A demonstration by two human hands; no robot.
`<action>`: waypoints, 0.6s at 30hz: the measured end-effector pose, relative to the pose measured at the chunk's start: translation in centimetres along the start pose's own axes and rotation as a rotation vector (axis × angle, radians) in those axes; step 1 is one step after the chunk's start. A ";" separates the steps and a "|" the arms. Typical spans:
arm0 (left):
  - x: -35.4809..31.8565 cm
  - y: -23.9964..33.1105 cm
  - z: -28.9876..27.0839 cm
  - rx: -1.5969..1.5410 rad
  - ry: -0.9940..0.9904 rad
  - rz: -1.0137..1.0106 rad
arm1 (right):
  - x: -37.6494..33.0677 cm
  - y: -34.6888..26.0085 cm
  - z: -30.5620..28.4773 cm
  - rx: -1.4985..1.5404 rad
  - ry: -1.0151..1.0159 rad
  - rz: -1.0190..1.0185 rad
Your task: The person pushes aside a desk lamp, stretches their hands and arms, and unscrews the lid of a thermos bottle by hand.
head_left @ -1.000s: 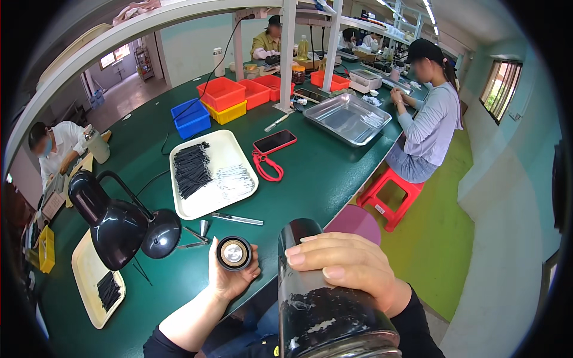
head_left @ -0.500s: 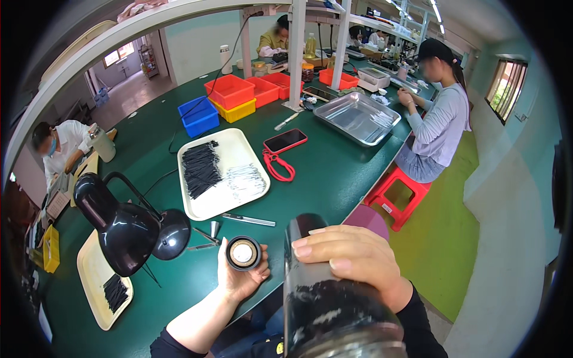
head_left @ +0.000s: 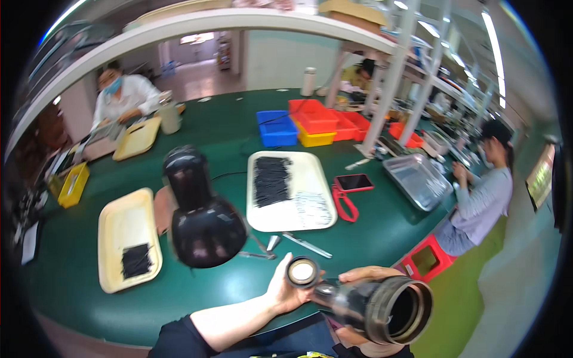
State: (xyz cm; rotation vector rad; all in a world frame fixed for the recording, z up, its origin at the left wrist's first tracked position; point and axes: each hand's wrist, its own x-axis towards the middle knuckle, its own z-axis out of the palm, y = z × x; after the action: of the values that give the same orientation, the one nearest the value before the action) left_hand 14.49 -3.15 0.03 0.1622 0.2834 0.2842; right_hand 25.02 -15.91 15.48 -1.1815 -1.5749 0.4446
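Note:
My left hand [head_left: 285,296] is closed around a round black bottle cap [head_left: 302,272], whose pale inner disc faces up. In my right hand [head_left: 369,273] is a dark, shiny bottle [head_left: 355,301]. Fingers show along its upper side and beneath it. The bottle lies tilted, its wide uncapped mouth toward me and its far end close beside the cap. What is inside the mouth is too dark to make out. Beyond my hands on the green table lie a metal tweezer-like tool [head_left: 307,245], a small metal cone [head_left: 273,243] and a thin metal tool [head_left: 256,255].
A cream tray [head_left: 322,224] holds black and white thin strips; another cream tray [head_left: 110,256] stands left. Between them rises a black desk lamp [head_left: 206,235]. A phone [head_left: 353,182] with a red strap, coloured bins [head_left: 313,116] and a metal tray [head_left: 418,179] sit farther back. Two co-workers sit nearby.
My view has swung left, so the table things appear farther right. The bottle has turned from upright to tilted, and its open mouth now shows. My left hand still holds the cap.

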 end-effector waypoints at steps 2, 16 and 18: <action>1.9 -0.4 -1.0 -0.010 -0.137 -0.096 | 0.5 -2.4 -0.9 -0.061 -0.089 0.184; 1.5 -0.5 -2.4 -0.141 -0.203 -0.001 | 2.1 0.3 2.2 -0.091 -0.227 0.065; 1.6 -0.6 -2.0 -0.139 -0.187 -0.011 | 1.6 -0.3 2.6 0.031 -0.124 0.213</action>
State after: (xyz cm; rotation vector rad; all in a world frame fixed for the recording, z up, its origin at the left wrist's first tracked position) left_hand 15.55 -3.02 -2.37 0.0497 0.0785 0.2749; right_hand 22.66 -13.92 15.57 -1.3246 -1.5471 0.6908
